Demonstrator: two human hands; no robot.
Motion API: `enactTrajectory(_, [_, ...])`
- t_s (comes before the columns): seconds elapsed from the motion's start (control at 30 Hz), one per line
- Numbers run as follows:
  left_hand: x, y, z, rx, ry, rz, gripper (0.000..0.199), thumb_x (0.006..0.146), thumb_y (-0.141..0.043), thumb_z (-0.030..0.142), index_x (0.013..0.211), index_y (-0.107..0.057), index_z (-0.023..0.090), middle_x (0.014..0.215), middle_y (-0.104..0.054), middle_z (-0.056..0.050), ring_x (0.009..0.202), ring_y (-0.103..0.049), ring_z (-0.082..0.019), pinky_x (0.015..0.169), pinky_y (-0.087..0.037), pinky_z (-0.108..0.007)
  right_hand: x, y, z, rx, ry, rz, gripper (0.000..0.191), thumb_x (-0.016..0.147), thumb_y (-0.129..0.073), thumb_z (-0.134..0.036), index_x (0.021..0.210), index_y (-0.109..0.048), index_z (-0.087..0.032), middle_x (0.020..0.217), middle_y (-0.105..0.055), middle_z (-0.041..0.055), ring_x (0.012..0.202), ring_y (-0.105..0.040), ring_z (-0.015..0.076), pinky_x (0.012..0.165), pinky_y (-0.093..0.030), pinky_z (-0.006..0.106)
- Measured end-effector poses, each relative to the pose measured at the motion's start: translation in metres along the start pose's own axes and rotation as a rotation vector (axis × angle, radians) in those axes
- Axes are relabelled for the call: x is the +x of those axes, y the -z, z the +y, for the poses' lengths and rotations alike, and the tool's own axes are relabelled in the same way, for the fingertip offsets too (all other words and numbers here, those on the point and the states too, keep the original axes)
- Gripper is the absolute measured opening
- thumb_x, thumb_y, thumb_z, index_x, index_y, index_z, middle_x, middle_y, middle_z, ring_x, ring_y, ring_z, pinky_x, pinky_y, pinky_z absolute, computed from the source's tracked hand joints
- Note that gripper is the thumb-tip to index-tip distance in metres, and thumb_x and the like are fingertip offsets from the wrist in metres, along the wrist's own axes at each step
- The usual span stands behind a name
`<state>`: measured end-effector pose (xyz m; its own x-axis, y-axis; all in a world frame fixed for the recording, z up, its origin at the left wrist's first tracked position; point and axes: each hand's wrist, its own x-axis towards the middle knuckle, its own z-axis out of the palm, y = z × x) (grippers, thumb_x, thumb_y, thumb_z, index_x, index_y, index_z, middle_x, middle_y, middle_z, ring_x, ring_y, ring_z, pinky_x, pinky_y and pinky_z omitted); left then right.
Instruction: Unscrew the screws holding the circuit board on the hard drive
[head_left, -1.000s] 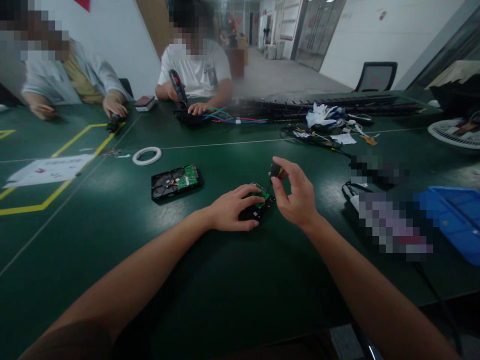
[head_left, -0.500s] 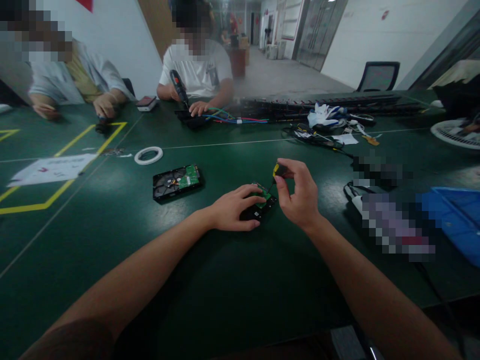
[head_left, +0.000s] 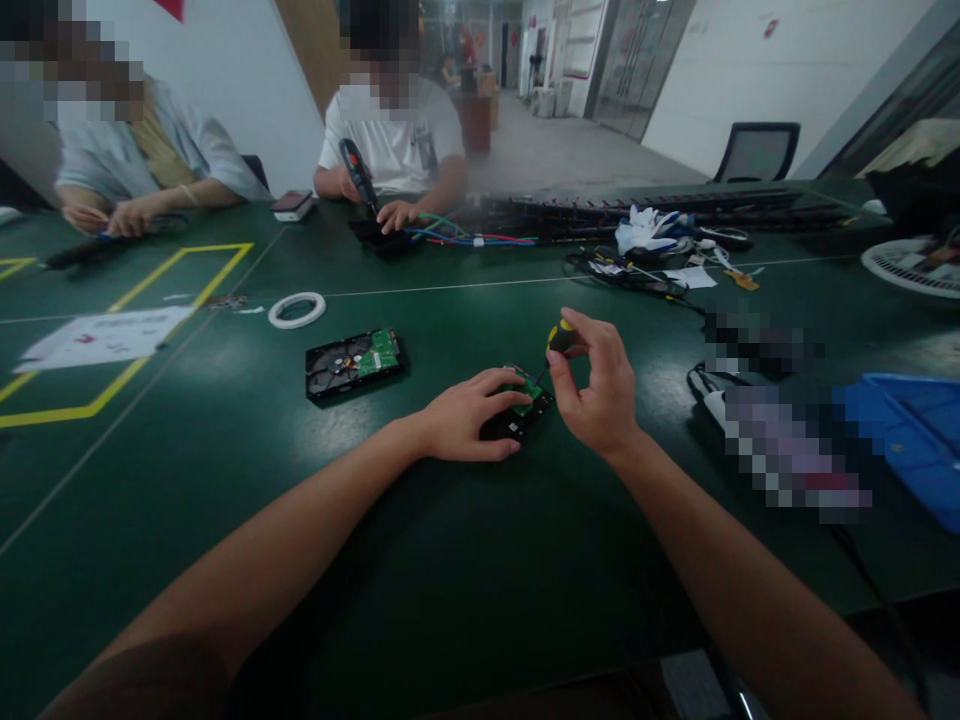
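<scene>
A hard drive (head_left: 534,404) with a green circuit board lies on the green table in front of me. My left hand (head_left: 469,416) grips it from the left, fingers over its top and thumb along the near side, hiding much of it. In my right hand (head_left: 601,388), thumb and fingertips pinch the black-and-yellow handle of a small screwdriver (head_left: 559,338). Its thin shaft slants down to the drive's right part; whether the tip sits in a screw is too small to tell. A second hard drive (head_left: 352,364), board side up, rests to the left.
A white tape ring (head_left: 298,311) and a paper sheet (head_left: 105,338) lie to the left. Across the table, one person holds a power tool (head_left: 358,175); another handles a dark object. White gloves (head_left: 651,232), cables, a power strip and a blue bin (head_left: 911,440) are to the right.
The screwdriver handle has turned and my right forefinger has shifted on it. My left hand and the drive stay put. At far left, the other person's hands have come together over a long dark object.
</scene>
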<state>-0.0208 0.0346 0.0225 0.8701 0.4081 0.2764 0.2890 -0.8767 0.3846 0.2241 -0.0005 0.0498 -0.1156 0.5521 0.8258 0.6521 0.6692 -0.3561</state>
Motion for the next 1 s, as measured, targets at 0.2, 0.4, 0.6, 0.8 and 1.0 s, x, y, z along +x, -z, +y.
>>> enactTrajectory(0.2, [0.0, 0.0, 0.0, -0.014, 0.002, 0.004, 0.067, 0.096, -0.075, 0.057, 0.152, -0.058, 0.024, 0.163, -0.049, -0.018, 0.153, -0.048, -0.043, 0.124, -0.047, -0.065, 0.001, 0.001, -0.002, -0.028, -0.012, 0.007, 0.056, 0.103, -0.06, -0.019, 0.156, -0.051, -0.036, 0.132, -0.066, 0.0087, 0.109, -0.069, 0.0274, 0.091, -0.065, 0.051])
enactTrajectory(0.4, [-0.001, 0.0, 0.0, -0.005, 0.005, -0.002, 0.068, 0.097, -0.074, 0.058, 0.153, -0.058, 0.022, 0.163, -0.049, -0.018, 0.155, -0.046, -0.042, 0.126, -0.046, -0.063, 0.002, 0.002, -0.005, -0.02, 0.017, 0.037, 0.054, 0.103, -0.061, -0.018, 0.154, -0.053, -0.034, 0.132, -0.066, 0.0091, 0.107, -0.068, 0.0263, 0.088, -0.065, 0.048])
enactTrajectory(0.6, [-0.001, -0.001, 0.0, -0.015, 0.001, 0.012, 0.068, 0.097, -0.075, 0.057, 0.153, -0.059, 0.023, 0.163, -0.049, -0.018, 0.155, -0.047, -0.043, 0.126, -0.046, -0.064, 0.004, 0.006, -0.009, -0.041, 0.02, 0.082, 0.054, 0.103, -0.061, -0.019, 0.154, -0.053, -0.035, 0.13, -0.067, 0.0087, 0.108, -0.068, 0.0276, 0.088, -0.065, 0.05])
enactTrajectory(0.8, [-0.002, -0.002, -0.003, -0.017, 0.003, 0.003, 0.07, 0.097, -0.075, 0.057, 0.156, -0.055, 0.027, 0.166, -0.047, -0.016, 0.157, -0.045, -0.042, 0.127, -0.043, -0.066, 0.012, 0.023, -0.013, -0.07, -0.013, 0.072, 0.05, 0.103, -0.061, -0.02, 0.149, -0.055, -0.036, 0.126, -0.065, 0.0093, 0.116, -0.065, 0.0312, 0.089, -0.066, 0.055])
enactTrajectory(1.0, [-0.003, -0.002, -0.003, -0.002, 0.049, -0.026, 0.069, 0.098, -0.072, 0.059, 0.157, -0.055, 0.027, 0.168, -0.046, -0.015, 0.159, -0.042, -0.042, 0.129, -0.043, -0.064, 0.016, 0.067, -0.029, -0.033, -0.221, -0.02, 0.044, 0.094, -0.065, -0.016, 0.137, -0.058, -0.028, 0.123, -0.067, 0.0095, 0.098, -0.071, 0.0264, 0.081, -0.065, 0.048])
